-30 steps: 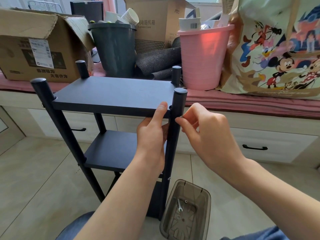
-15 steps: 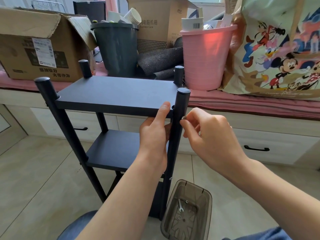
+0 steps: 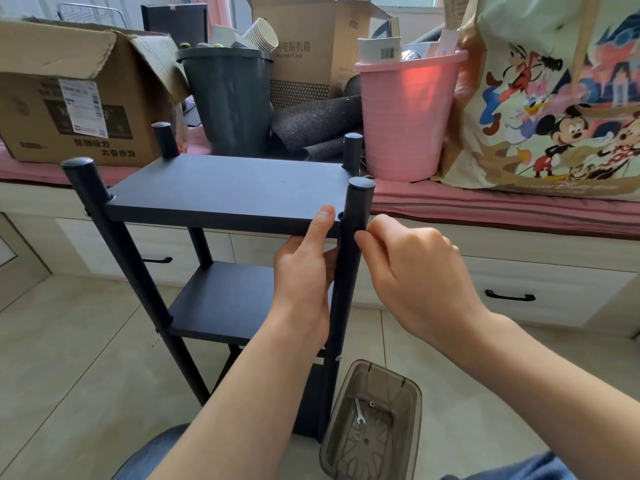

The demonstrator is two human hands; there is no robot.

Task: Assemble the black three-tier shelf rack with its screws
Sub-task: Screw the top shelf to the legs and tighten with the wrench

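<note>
The black three-tier rack stands on the tiled floor, with its top shelf (image 3: 225, 188) and middle shelf (image 3: 225, 299) between four round posts. My left hand (image 3: 304, 271) grips the top shelf's front edge next to the right front post (image 3: 358, 202), thumb on the edge and fingers underneath. My right hand (image 3: 415, 271) pinches a small screw against the right side of that post, level with the top shelf. The fingertips hide the screw. Lower on the same post a screw head (image 3: 337, 358) shows.
A translucent brown tray (image 3: 414, 396) sits on the floor at the rack's right foot, holding a small wrench (image 3: 359, 410) and a washer. Behind the rack, a pink-cushioned bench carries a cardboard box (image 3: 69, 98), a grey bin (image 3: 228, 98), a pink bucket (image 3: 405, 116) and a cartoon bag (image 3: 554, 98).
My right hand has shifted slightly up against the post, and its fingertips have closed in on the post's side. My left hand keeps its hold on the shelf edge.
</note>
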